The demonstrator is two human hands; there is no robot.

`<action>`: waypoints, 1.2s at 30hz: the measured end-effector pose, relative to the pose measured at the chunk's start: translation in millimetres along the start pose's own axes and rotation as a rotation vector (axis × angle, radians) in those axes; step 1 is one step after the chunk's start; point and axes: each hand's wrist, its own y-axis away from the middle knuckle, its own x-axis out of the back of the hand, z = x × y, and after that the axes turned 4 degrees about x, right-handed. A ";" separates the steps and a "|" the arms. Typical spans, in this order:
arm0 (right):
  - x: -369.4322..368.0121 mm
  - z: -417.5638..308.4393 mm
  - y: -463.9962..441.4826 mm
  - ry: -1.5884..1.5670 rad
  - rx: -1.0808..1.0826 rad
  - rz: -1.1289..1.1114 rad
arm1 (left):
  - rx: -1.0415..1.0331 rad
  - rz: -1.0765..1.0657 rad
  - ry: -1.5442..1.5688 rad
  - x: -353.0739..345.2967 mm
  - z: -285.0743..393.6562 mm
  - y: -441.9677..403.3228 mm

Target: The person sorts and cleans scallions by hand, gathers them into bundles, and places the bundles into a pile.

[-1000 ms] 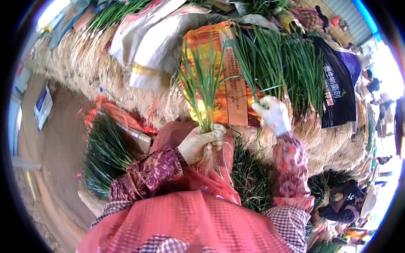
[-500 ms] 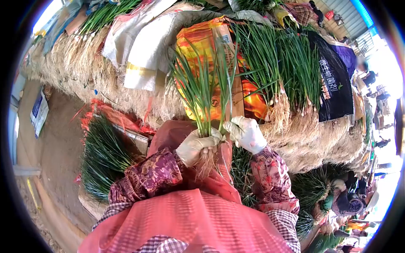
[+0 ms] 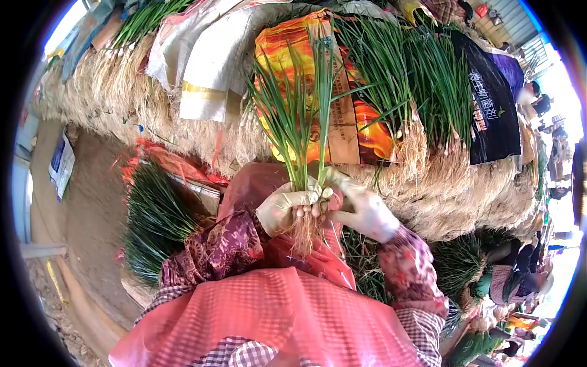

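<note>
My left hand, in a pale glove, is closed around a small bunch of green onions. Their leaves point up and away from me, and the pale roots hang below my fingers. Close on the right side of the bunch is my right hand, gloved too and blurred by motion. Its thumb and fingers are spread apart beside the stalks; whether the fingertips touch them is hard to see.
Ahead, green onions lie on an orange printed bag and a black bag, over a long rooty stack. White sacks cover its left part. More green onions are at my left. A person works at right.
My right hand has gone from a pinch near the bunch to spread fingers, shifting slightly down and right. My left hand keeps its hold on the green onions.
</note>
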 end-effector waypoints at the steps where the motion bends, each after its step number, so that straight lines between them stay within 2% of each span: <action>1: -6.2 6.2 -12.4 -0.033 0.090 -0.083 | -0.005 0.028 -0.051 -4.2 4.4 3.1; 3: -6.4 15.7 -17.8 0.038 0.181 0.025 | -0.023 0.089 -0.141 -9.6 13.1 9.2; 5: -10.8 29.8 -18.3 0.020 0.253 0.201 | -0.026 0.102 -0.060 -2.7 5.2 8.1; 7: -18.5 41.2 -25.7 0.269 0.452 0.398 | -0.018 0.098 0.013 3.2 -0.7 5.6; 8: -18.4 43.6 -30.0 0.400 0.419 0.400 | -0.028 -0.012 0.143 -0.5 -4.7 5.3; 10: -16.8 49.9 -36.8 0.662 0.345 0.398 | -0.011 -0.035 0.160 -0.3 -4.1 4.4; 11: -14.6 64.3 -38.4 0.779 0.376 0.513 | -0.006 -0.046 0.171 -0.3 -4.1 3.6; 12: -7.3 74.7 -28.7 0.678 0.259 0.524 | 0.069 -0.051 0.136 2.4 2.6 5.2; 13: 4.2 82.2 -13.8 0.582 0.146 0.532 | 0.050 -0.045 0.188 9.0 -4.0 3.4; 14: 2.1 96.0 3.1 0.362 0.079 0.271 | 0.053 -0.034 0.198 5.7 -0.2 5.5; 16: -1.7 123.2 36.5 -0.045 -0.216 -0.197 | 0.051 -0.080 0.273 7.4 1.8 6.0; 17: 6.3 73.0 39.5 0.511 -0.340 -0.403 | 0.059 -0.094 0.331 5.2 5.3 4.3; 18: 12.1 57.5 36.2 0.634 -0.332 -0.262 | 0.106 -0.109 0.266 10.0 4.0 1.4; 20: 45.0 79.1 21.5 0.371 -0.042 0.337 | 0.149 -0.155 0.140 13.0 1.3 0.9; 21: 56.3 89.7 -1.5 0.224 -0.149 0.515 | 0.138 -0.188 0.075 10.2 5.0 1.5; 22: 73.9 94.9 -20.7 0.797 0.071 0.630 | 0.122 -0.220 0.005 7.0 9.2 3.0; 25: 102.6 87.8 -56.2 0.519 -0.288 0.413 | 0.033 -0.182 0.042 -12.3 15.9 3.8; 27: 92.1 88.4 -56.2 0.602 -0.139 0.366 | -0.013 -0.170 0.052 -9.5 16.5 2.5; 28: 86.3 80.6 -40.5 0.473 -0.128 0.198 | -0.006 -0.178 0.093 -4.6 12.9 2.3; 29: 77.1 61.7 -24.9 0.420 -0.205 0.030 | 0.006 -0.186 0.131 -0.1 9.8 1.8; 30: 62.9 74.8 -1.1 0.282 -0.087 0.017 | 0.029 -0.207 0.165 3.7 8.2 0.8; 31: 64.3 60.7 13.1 0.519 0.011 -0.226 | 0.034 -0.200 0.179 3.6 8.3 0.1; 33: 60.4 60.1 25.7 0.027 -0.292 0.022 | 0.054 -0.183 0.203 1.1 8.2 1.8; 35: 74.3 64.0 2.4 0.207 -0.234 0.469 | 0.039 -0.146 0.127 -3.6 8.9 1.5; 36: 88.4 73.9 -14.6 0.413 -0.201 0.540 | 0.042 -0.147 0.113 -3.7 9.0 -0.7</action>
